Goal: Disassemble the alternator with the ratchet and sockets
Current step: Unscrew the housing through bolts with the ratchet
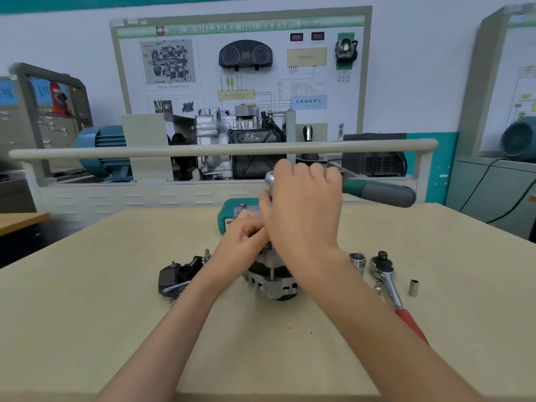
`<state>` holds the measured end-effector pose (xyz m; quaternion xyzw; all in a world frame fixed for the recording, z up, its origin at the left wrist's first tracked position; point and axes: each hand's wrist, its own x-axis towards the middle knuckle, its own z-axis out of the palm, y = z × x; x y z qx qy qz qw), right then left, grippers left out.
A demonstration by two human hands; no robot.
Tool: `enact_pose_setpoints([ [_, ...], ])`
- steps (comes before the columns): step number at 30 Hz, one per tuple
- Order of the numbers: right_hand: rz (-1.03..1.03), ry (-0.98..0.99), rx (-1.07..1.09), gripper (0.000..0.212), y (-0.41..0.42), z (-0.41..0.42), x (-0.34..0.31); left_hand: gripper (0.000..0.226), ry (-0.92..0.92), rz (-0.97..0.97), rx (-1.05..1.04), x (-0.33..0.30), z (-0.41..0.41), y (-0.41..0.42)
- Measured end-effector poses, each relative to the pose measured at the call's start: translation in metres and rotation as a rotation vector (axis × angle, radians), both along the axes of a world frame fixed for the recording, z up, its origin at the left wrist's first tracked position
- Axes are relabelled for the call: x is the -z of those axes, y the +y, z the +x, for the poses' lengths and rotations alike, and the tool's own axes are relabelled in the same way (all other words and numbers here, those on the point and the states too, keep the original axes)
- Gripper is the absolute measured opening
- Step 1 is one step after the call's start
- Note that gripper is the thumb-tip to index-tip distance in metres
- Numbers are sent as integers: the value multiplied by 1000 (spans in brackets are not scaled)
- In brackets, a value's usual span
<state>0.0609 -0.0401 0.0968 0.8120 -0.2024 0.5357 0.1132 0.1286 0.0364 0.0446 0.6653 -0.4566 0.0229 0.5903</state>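
With the black rear parts already off on the tabletop, my right hand grips the green-handled ratchet over the alternator, my left hand pinching at its top, so the housing looks left to split.

Alternator top — hidden behind both hands.
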Motion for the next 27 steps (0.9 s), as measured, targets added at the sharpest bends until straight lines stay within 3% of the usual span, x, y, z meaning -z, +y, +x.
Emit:
enact_pose_setpoints([
  [3,13,114,100,16,11,-2,-5,57,52,-9,-40,3,-4,-3],
  [6,-36,166,-53,33,2,10,-23,36,27,-18,-20,-2,-7,-4],
  [8,128,239,-431,50,-15,17,-32,32,7,63,-7,-4,-5,-2],
  [10,519,236,-1023,54,-23,21,-29,32,2,105,10,-6,-4,1],
  [11,678,208,-1219,51,-25,21,-27,31,-4,110,22,-7,-5,2],
  [13,810,118,-1308,41,-20,18,-24,30,-9,86,29,-8,-5,2],
  [15,646,16,-1076,25,-18,11,-14,33,-55,58,20,-4,-5,0],
  [17,267,-31,-467,21,-12,-3,3,24,-74,41,-5,-3,-6,-5],
  [19,19,-30,29,33,8,-11,18,15,-88,-12,-54,-4,-8,-10],
  [21,39,-63,65,38,23,-8,16,14,-54,-36,-28,-6,-11,-11],
  [23,187,-92,-168,36,16,8,0,11,-10,-23,13,-6,-12,-6],
  [24,312,-86,-386,39,7,15,-9,14,-13,-6,31,-7,-10,-3],
  [27,982,-20,-1307,58,-16,27,-24,32,-37,74,56,-6,-2,2],
])
